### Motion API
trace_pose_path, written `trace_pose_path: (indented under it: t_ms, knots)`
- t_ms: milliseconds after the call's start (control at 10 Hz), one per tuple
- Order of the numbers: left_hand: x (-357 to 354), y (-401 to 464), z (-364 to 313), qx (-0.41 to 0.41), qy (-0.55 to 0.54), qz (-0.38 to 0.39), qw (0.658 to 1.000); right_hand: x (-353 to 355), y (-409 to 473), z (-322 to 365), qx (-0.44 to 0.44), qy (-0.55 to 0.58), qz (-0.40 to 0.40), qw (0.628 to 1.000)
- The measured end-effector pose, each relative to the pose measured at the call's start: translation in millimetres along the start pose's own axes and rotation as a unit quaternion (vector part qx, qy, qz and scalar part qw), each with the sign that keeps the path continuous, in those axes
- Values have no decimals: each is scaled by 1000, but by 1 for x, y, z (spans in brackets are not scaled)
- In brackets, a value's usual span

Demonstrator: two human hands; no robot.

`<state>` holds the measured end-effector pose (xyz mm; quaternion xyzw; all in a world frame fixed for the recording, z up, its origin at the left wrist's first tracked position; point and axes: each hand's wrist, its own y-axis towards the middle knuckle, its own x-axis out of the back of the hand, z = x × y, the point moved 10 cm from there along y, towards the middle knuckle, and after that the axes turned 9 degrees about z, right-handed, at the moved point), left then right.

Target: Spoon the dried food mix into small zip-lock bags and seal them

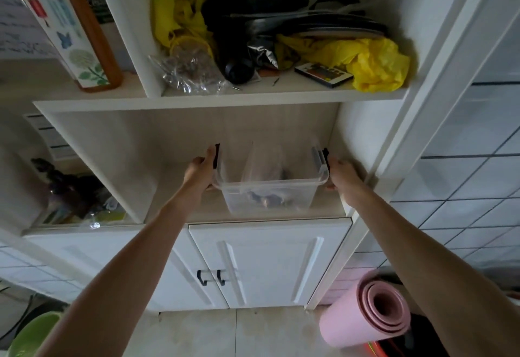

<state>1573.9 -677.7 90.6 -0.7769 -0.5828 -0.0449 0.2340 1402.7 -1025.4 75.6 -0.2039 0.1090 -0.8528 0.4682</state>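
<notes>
A clear plastic storage box point(284, 192) with black side clips sits on the middle shelf point(180, 210) of a white cabinet. It holds a clear bag and some dark items that are too blurred to name. My left hand point(201, 170) grips the box's left rim and clip. My right hand point(342, 173) grips its right rim and clip. Both arms are stretched out to it. No spoon or zip-lock bag is clearly visible.
The shelf above holds yellow plastic bags point(377, 63), black items and a clear packet point(188, 70). An amber bottle point(70, 30) stands at upper left. Below are white cabinet doors point(261, 263). A rolled pink mat point(368, 311) leans at lower right, a green bowl point(33, 334) at lower left.
</notes>
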Motion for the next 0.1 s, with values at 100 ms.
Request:
trace_pose_path:
  t_ms: [100]
  knots:
    - [21,-17,-10,-62,33,-47,996,10,-30,16,70,-99,-17,992]
